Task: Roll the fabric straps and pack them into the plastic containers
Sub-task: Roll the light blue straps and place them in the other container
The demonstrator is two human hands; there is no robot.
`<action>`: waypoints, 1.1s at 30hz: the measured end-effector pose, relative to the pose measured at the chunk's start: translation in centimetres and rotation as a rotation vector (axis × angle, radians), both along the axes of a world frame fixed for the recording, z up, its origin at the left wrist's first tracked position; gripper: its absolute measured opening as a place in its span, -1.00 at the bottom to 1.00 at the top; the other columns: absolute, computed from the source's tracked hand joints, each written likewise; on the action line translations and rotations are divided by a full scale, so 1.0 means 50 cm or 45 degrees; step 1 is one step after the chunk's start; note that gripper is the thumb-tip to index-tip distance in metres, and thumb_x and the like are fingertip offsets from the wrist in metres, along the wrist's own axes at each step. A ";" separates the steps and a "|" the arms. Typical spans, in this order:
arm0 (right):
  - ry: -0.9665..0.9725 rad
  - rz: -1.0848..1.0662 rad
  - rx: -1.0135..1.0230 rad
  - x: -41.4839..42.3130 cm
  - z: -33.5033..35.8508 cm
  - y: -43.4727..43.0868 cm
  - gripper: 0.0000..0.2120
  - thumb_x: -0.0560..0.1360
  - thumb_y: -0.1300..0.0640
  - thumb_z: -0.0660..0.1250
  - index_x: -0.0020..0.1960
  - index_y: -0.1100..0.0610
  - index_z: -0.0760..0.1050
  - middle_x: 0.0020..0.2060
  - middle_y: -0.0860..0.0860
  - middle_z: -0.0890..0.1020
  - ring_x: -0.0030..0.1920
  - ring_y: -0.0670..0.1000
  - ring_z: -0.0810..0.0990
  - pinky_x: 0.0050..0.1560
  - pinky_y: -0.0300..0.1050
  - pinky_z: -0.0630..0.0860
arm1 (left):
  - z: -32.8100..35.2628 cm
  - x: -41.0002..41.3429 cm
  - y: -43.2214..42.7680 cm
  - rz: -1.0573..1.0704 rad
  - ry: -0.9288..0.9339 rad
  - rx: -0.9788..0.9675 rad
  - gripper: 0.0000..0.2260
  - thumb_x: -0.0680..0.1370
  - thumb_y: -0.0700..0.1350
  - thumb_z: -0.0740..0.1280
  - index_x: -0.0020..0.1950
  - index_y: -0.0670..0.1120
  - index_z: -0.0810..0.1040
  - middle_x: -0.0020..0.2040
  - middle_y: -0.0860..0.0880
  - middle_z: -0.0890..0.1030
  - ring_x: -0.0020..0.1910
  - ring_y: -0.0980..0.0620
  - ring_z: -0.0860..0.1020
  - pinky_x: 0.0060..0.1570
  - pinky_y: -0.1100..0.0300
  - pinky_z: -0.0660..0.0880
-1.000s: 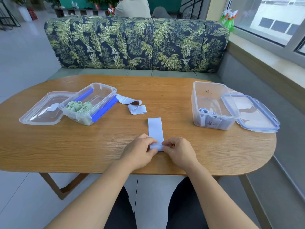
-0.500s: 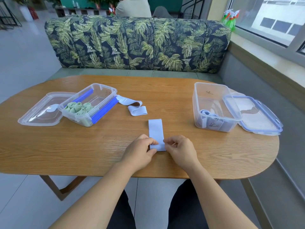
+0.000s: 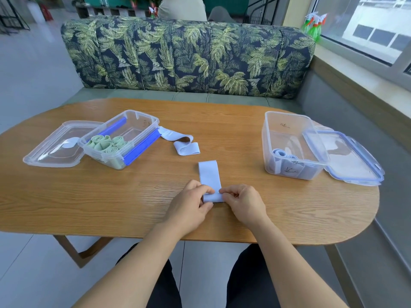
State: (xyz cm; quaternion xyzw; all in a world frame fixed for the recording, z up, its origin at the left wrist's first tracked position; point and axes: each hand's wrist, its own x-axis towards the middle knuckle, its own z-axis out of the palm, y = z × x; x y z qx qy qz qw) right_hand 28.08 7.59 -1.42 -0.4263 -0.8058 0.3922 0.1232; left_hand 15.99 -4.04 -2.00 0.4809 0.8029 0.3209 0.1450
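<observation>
A pale blue fabric strap (image 3: 209, 174) lies flat on the wooden table (image 3: 266, 210), running away from me. My left hand (image 3: 189, 206) and my right hand (image 3: 243, 202) pinch its near end from either side. A second pale strap (image 3: 182, 143) lies loosely folded beside the left clear container (image 3: 142, 121), which holds several rolled green straps (image 3: 107, 144). The right clear container (image 3: 287, 130) holds rolled pale blue straps (image 3: 282, 153).
A clear lid (image 3: 53, 144) lies left of the left container. A blue-rimmed lid (image 3: 347, 158) leans against the right container. A leaf-patterned sofa (image 3: 186, 56) stands behind the table, with a window sill at the right.
Both hands have stayed at the strap's near end, with only small finger movement. The strap and containers lie as before.
</observation>
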 end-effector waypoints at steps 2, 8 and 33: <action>-0.027 0.001 -0.001 -0.002 0.001 0.000 -0.82 0.53 0.04 0.28 0.03 -0.14 0.63 -0.18 -0.20 0.60 -0.12 -0.10 0.53 -0.09 -0.14 0.43 | 0.001 0.002 0.003 0.013 0.023 -0.005 -0.80 0.54 -0.09 0.35 0.16 0.07 0.55 -0.03 0.20 0.40 -0.13 0.19 0.47 -0.05 0.22 0.44; -0.054 -0.008 0.029 0.000 0.003 -0.015 -0.82 0.54 0.05 0.26 0.06 -0.11 0.61 -0.12 -0.16 0.63 -0.06 -0.07 0.56 -0.08 -0.14 0.45 | 0.001 -0.003 0.005 -0.027 0.018 -0.002 -0.81 0.54 -0.13 0.35 0.14 0.02 0.56 0.07 0.14 0.48 0.01 0.12 0.50 0.08 0.14 0.45; -0.026 -0.017 -0.064 0.011 0.009 -0.021 -0.82 0.48 0.09 0.30 -0.28 -0.06 0.56 -0.40 -0.14 0.54 -0.32 -0.09 0.46 -0.22 -0.14 0.41 | 0.011 0.001 -0.016 -0.046 0.075 -0.081 -0.81 0.56 -0.07 0.33 0.17 0.03 0.57 0.05 0.15 0.48 0.06 0.10 0.48 0.09 0.11 0.45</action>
